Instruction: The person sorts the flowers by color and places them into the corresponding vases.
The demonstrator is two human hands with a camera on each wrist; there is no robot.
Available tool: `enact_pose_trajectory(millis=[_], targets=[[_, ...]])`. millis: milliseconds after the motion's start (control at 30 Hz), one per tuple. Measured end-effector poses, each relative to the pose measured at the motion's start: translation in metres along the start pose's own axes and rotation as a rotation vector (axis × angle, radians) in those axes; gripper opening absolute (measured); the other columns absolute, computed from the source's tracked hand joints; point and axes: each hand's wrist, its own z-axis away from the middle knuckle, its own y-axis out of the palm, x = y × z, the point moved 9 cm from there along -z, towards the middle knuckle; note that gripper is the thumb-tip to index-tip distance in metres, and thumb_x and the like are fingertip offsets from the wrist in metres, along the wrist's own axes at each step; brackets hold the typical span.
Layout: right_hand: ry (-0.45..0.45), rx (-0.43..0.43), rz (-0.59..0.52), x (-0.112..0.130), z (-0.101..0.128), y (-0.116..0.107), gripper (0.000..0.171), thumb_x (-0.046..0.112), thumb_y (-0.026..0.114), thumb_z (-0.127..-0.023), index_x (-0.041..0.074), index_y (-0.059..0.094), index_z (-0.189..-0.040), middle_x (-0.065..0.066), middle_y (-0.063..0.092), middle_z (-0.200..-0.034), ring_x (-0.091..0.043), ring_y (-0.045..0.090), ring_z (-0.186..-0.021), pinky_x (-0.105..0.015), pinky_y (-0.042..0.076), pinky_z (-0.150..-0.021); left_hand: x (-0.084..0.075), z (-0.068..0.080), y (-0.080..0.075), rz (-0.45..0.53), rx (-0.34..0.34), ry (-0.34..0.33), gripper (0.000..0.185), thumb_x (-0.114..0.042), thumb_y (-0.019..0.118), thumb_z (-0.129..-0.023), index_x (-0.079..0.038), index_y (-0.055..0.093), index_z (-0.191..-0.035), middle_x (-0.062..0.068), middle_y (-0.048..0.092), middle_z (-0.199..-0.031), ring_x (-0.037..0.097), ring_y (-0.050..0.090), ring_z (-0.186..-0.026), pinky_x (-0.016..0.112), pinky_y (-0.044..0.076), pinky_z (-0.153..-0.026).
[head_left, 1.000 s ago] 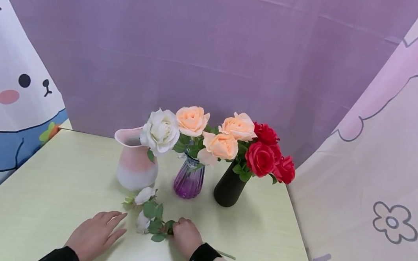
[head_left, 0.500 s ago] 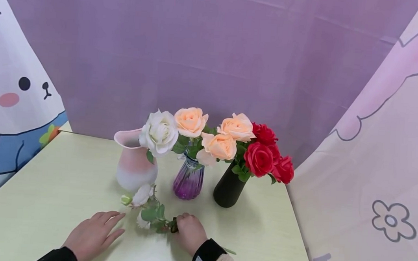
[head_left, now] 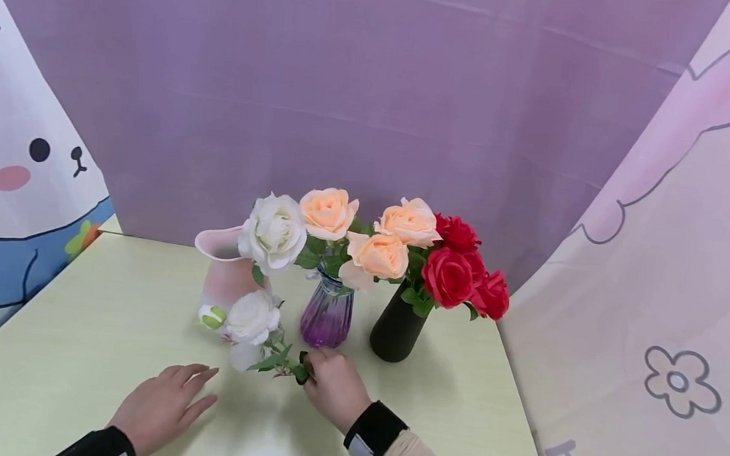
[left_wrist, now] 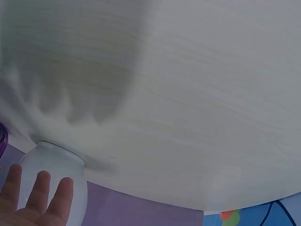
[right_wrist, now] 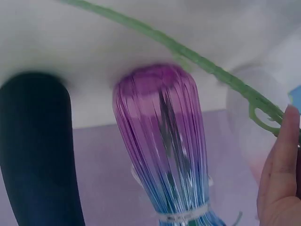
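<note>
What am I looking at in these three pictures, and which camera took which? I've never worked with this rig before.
There is no machine here: a person works with two bare hands. The wide picture comes from a camera on the person's head, looking down at a pale table. The other two come from cameras on each wrist, so they look odd and tilted.

On the table stand a pink vase with a white rose, a purple glass vase with peach roses, and a black vase with red roses.

The right hand pinches the stem of a white flower sprig, lifted near the pink vase. The left hand lies flat on the table, holding nothing.
</note>
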Motion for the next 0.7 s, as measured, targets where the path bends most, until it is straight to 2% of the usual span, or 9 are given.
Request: enact_pose_trajectory(millis=[133, 233, 367, 467, 533, 600, 700], targets=[[-0.036, -0.057, -0.054, 0.013, -0.016, -0.039, 0.026, 0.021, 0.078, -0.073, 0.027, 0.068, -0.096, 0.011, 0.063, -0.093, -0.005, 0.059, -0.081, -0.026, 0.055, -0.067, 0.003, -0.001, 0.004, 0.01, 0.031, -0.017, 0.051, -0.055, 0.062, -0.093, -0.02, 0.065, -0.13, 0.004, 0.066, -0.125, 0.029, 0.063, -0.112, 0.05, 0.057, -0.085], [-0.055, -0.094, -0.098, 0.022, -0.029, -0.073, 0.029, 0.019, 0.074, -0.075, 0.025, 0.07, -0.103, 0.008, 0.067, -0.099, -0.005, 0.06, -0.088, -0.026, 0.056, -0.073, 0.001, -0.002, -0.003, 0.013, 0.035, -0.018, 0.051, -0.054, 0.063, -0.093, -0.018, 0.065, -0.13, 0.005, 0.066, -0.125, 0.029, 0.063, -0.113, 0.051, 0.057, -0.086], [-0.066, -0.15, -0.152, 0.034, -0.048, -0.122, 0.027, 0.015, 0.068, -0.077, 0.026, 0.068, -0.102, 0.011, 0.065, -0.098, -0.003, 0.057, -0.086, -0.022, 0.052, -0.07, 0.002, -0.004, -0.006, 0.01, 0.034, -0.017, 0.052, -0.054, 0.062, -0.093, -0.018, 0.065, -0.13, 0.005, 0.066, -0.125, 0.028, 0.063, -0.113, 0.05, 0.057, -0.086], [-0.056, -0.196, -0.208, 0.043, -0.06, -0.162, 0.023, 0.02, 0.068, -0.085, 0.033, 0.065, -0.103, 0.016, 0.062, -0.096, 0.0, 0.054, -0.083, -0.019, 0.049, -0.067, 0.003, -0.005, -0.007, 0.006, 0.049, -0.023, 0.053, -0.056, 0.061, -0.093, -0.018, 0.065, -0.13, 0.005, 0.065, -0.125, 0.029, 0.062, -0.113, 0.051, 0.057, -0.087], [-0.033, -0.23, -0.288, 0.053, -0.066, -0.194, 0.02, 0.024, 0.07, -0.089, 0.036, 0.063, -0.104, 0.016, 0.059, -0.091, 0.0, 0.052, -0.079, -0.018, 0.047, -0.065, 0.004, -0.005, -0.007, 0.005, 0.054, -0.025, 0.054, -0.056, 0.061, -0.093, -0.018, 0.065, -0.131, 0.005, 0.065, -0.126, 0.029, 0.062, -0.113, 0.051, 0.057, -0.087], [-0.025, -0.259, -0.391, 0.068, -0.075, -0.233, 0.02, 0.028, 0.07, -0.092, 0.033, 0.064, -0.11, 0.014, 0.062, -0.093, 0.0, 0.054, -0.078, -0.016, 0.047, -0.065, 0.005, -0.006, -0.007, 0.004, 0.053, -0.023, 0.054, -0.056, 0.061, -0.093, -0.018, 0.064, -0.131, 0.005, 0.065, -0.126, 0.029, 0.062, -0.113, 0.051, 0.057, -0.087], [-0.054, -0.331, -0.513, 0.108, -0.089, -0.311, 0.017, 0.018, 0.072, -0.091, 0.021, 0.067, -0.107, 0.004, 0.068, -0.088, -0.006, 0.059, -0.075, -0.023, 0.052, -0.063, 0.006, -0.005, -0.007, 0.008, 0.045, -0.021, 0.053, -0.055, 0.061, -0.093, -0.018, 0.064, -0.131, 0.005, 0.065, -0.127, 0.029, 0.062, -0.114, 0.051, 0.057, -0.087]])
